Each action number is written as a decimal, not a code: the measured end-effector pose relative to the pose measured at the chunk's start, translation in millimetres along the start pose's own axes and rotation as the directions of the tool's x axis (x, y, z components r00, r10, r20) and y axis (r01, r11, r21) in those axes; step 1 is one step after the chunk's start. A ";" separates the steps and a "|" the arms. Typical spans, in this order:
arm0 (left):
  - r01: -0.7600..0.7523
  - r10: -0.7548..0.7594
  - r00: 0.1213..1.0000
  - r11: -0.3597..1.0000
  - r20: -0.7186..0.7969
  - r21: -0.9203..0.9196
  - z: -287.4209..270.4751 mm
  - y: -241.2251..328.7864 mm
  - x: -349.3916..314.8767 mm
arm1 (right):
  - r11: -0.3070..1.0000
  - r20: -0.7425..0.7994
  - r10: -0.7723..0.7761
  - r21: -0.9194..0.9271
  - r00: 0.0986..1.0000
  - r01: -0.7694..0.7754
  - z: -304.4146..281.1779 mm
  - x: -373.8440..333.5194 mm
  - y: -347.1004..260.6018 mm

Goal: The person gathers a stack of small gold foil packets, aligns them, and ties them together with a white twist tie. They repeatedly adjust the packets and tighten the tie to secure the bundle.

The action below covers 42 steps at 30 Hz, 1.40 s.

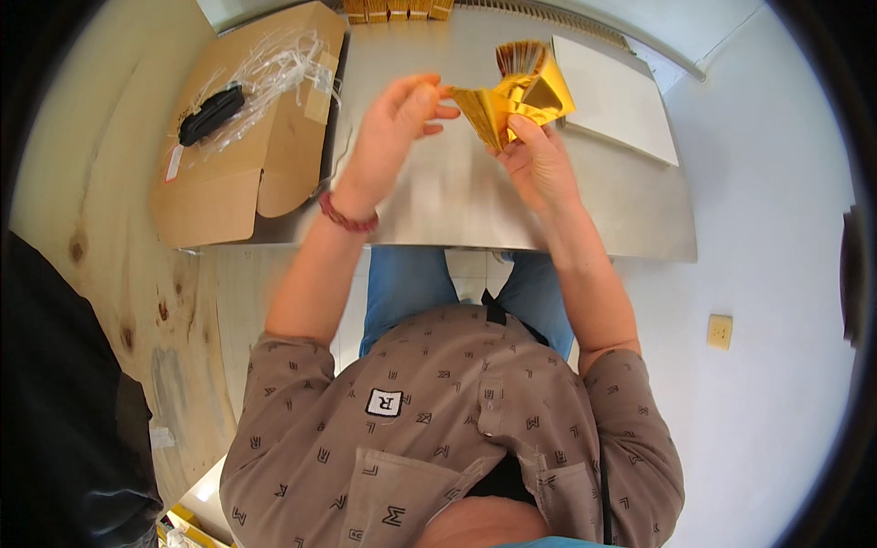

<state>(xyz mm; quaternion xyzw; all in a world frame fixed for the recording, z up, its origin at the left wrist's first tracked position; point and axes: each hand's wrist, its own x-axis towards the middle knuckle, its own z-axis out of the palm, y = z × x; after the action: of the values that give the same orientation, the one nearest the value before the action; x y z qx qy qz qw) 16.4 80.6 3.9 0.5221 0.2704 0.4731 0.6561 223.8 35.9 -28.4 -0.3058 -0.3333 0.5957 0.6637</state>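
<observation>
A bundle of shiny gold foil sheets (539, 91) bends over my right hand (539, 164), which grips it from below with the thumb pressed on the front. The bundle's upper end fans out into many thin edges. To its left, a flap of the same foil sticks out toward my left hand (406, 114). My left hand is raised beside that flap, slightly blurred, its fingers curved and apart. The fingertips come right up to the flap's corner; whether they touch it I cannot tell. Both hands are above the metal table (438, 196).
An opened cardboard box (215, 205) lies on the left, with crumpled clear plastic (274, 68) and a black object (212, 115) on it. A flat white board (621, 105) lies at the right. Gold-brown bundles (397, 9) stand at the far edge. A wall rises on the right.
</observation>
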 end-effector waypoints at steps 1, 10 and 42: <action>-0.040 0.040 0.999 0.997 0.005 0.059 10.1 -1.2 -4.6 | 0.995 -0.034 0.036 0.090 0.999 -0.033 4.0 -1.0 0.5; -0.323 0.430 0.893 0.820 -0.136 0.473 76.8 -18.4 -13.3 | 0.921 0.096 0.030 0.384 0.995 -0.065 22.8 -3.9 -2.0; -0.672 0.431 0.723 0.253 0.541 0.696 50.4 80.8 -31.4 | 0.049 0.688 -0.042 -0.723 0.725 0.689 32.5 -41.8 -118.1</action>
<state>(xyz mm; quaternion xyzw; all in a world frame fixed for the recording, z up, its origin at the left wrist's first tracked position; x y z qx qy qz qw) 19.1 31.2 91.2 0.8884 0.1846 0.4032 0.1185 264.1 -17.6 82.4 -0.3870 -0.8556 0.0913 0.3313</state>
